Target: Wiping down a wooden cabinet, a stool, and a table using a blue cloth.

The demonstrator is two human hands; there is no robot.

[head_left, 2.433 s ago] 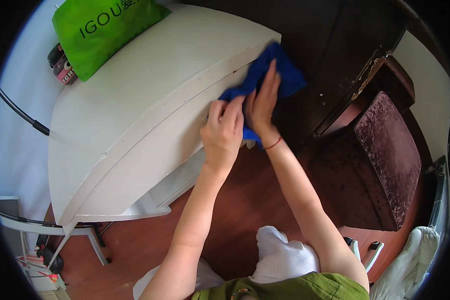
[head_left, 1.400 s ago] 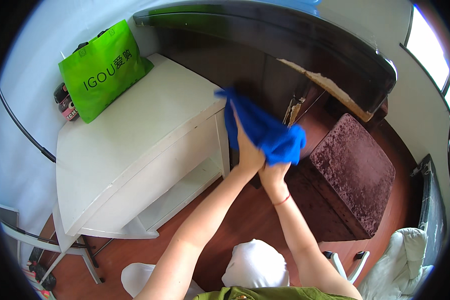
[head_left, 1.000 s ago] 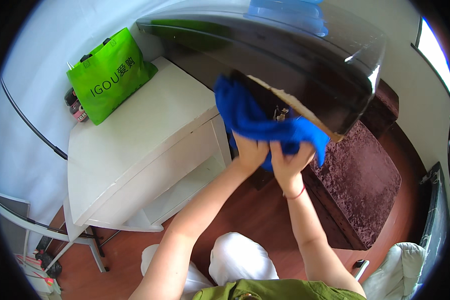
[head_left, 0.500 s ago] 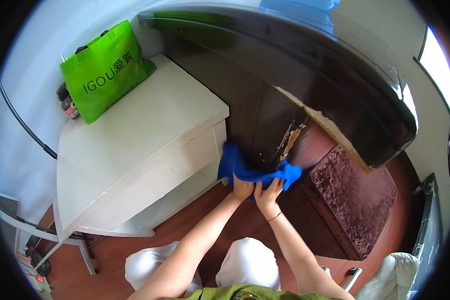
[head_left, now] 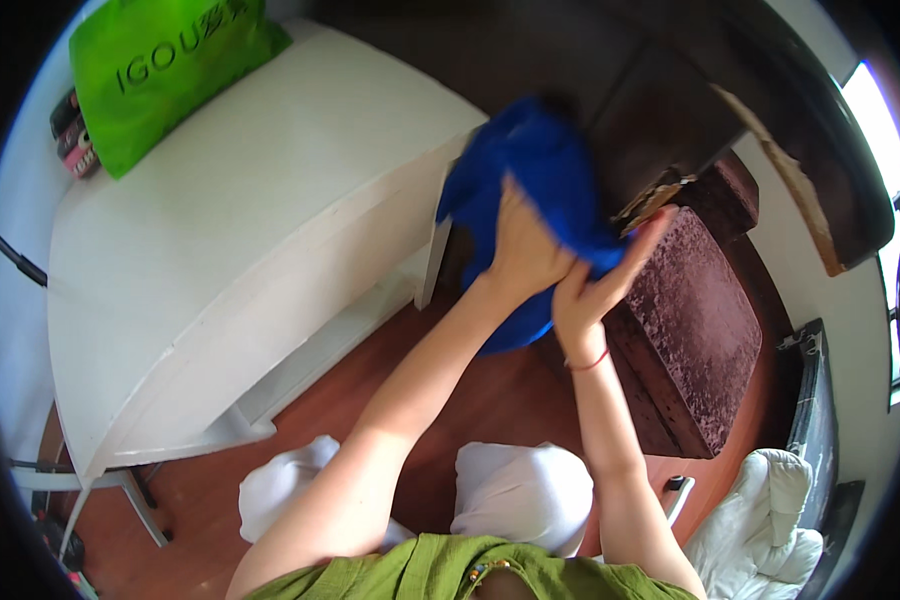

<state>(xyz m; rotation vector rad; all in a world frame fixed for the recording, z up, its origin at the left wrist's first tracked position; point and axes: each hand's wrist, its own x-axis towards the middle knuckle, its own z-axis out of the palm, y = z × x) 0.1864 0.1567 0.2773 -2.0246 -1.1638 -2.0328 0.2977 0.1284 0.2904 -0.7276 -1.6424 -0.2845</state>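
Blue cloth (head_left: 550, 165): hanging bunched at both hands, beside the right end of a white curved-edge surface (head_left: 230, 200) and in front of a dark brown furniture panel (head_left: 660, 115); not making out whether touching that panel. Resting left hand (head_left: 532, 240) on the cloth, back of hand facing up; not telling, through blur, whether gripping or merely pressing. Holding right hand (head_left: 598, 285) spread at the cloth's lower right edge, fingers extended toward the panel's chipped corner (head_left: 655, 200), thumb close beside left hand. Drooping below left hand: lower fold of cloth. Wearing red bracelet (head_left: 587, 361) on right wrist, green top (head_left: 400, 570), white trousers (head_left: 520, 490). Noting green bag (head_left: 160, 90) resting on the surface, upper left, and pink-and-dark bottle (head_left: 75, 148) beside it. Noting also, rightward, maroon velvet ottoman (head_left: 695, 320) standing on reddish-brown floor (head_left: 210, 520), and off-white padded bundle (head_left: 755, 525) lying near lower right.
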